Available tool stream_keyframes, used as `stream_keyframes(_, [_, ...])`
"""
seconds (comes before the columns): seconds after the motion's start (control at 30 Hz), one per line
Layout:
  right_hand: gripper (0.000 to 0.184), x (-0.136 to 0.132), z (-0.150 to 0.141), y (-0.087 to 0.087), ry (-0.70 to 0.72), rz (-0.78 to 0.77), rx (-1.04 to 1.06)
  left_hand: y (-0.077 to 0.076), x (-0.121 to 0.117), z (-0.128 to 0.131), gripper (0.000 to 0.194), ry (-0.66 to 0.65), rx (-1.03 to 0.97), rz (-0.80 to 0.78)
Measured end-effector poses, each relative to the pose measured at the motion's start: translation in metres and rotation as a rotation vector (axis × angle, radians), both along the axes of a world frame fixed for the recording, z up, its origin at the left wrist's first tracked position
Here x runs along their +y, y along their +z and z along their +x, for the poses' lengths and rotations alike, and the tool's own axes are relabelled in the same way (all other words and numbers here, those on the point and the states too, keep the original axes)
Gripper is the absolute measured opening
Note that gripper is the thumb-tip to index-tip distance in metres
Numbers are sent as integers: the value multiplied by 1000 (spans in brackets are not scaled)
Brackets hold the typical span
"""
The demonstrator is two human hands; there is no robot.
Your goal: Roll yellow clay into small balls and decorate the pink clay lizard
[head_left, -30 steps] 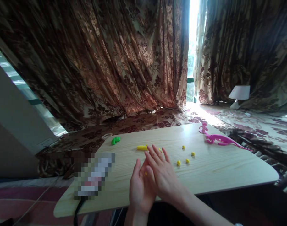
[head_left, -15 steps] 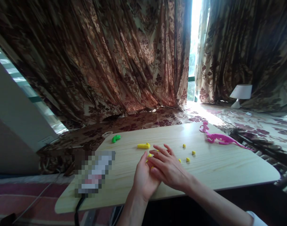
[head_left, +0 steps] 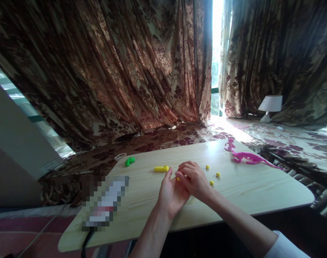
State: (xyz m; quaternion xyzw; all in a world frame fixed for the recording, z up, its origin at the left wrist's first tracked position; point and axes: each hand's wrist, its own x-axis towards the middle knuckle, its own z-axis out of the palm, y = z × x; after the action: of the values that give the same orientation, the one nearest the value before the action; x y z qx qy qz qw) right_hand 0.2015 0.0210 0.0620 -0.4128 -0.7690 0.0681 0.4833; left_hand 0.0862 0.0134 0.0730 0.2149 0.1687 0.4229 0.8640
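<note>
My left hand is turned palm up above the near part of the table, thumb stretched upward and palm flat. My right hand lies over its fingers, with its own fingers curled in. A small yellow lump, like modelling clay, shows at the right thumb tip, against the left palm. Just beyond the hands lies a yellow clay stick with a bump at one end. To the right sit several small yellow balls. The left fingertips are hidden behind the right hand.
A green clay piece lies at the table's far left. Pink figures, one long-tailed, rest at the far right. A blurred-out flat object with a black strap is at the left. Behind stand a white lamp and patterned curtains.
My right hand's fingers have curled from outstretched to bent over the left palm. Both hands have shifted slightly right. A yellow ball beside the right hand no longer shows.
</note>
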Motion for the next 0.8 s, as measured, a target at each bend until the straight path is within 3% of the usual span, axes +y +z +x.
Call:
stream_keyframes(0.13, [38, 21, 15, -1, -140, -136, 87, -2, 4, -2, 15, 32, 237, 150])
stream_keyframes(0.2, [41, 33, 29, -1, -164, -217, 83, -3, 12, -6, 24, 99, 389, 247])
stream_keyframes(0.33, [24, 47, 57, -5, -155, -358, -41, -4, 40, -7, 19, 245, 754, 477])
stream_keyframes(0.43, [14, 49, 67, -8, -183, -392, -172, -7, 59, 1, 20, 213, 1042, 656])
stream_keyframes(0.63, [23, 47, 72, -15, -198, -409, -410, -18, 68, 21, 29, 94, 1458, 992])
stream_keyframes(0.8, [16, 40, 78, -10, -158, -420, -527, 4, 76, -7, 27, 124, 1637, 1149])
